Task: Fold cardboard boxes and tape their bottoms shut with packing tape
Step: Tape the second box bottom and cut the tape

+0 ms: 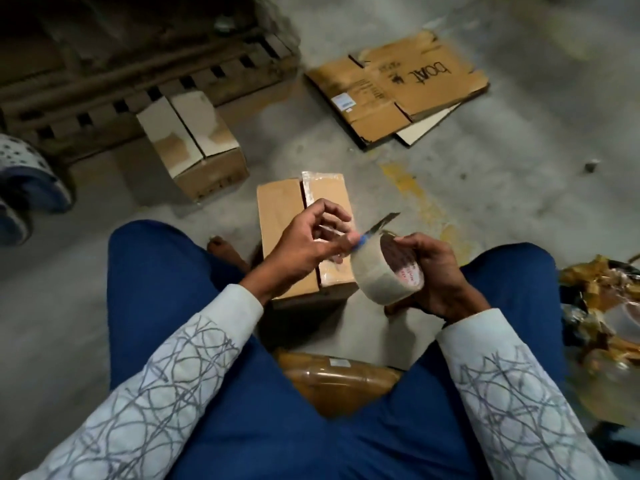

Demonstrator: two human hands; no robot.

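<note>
Sitting on the floor (pixel 519 168) with a taped box (pixel 280 209) standing between the knees. Gripping a roll of clear tape (pixel 374 275) in the right hand (pixel 440 271), just above the box's near right corner. Pinching a small blue-handled cutter (pixel 381 224) in the left hand (pixel 304 244), blade at the roll's upper edge. Farther off: a second box (pixel 194 147) beside a wooden pallet (pixel 104 64), flattened cardboard (pixel 408 84) well apart.
</note>
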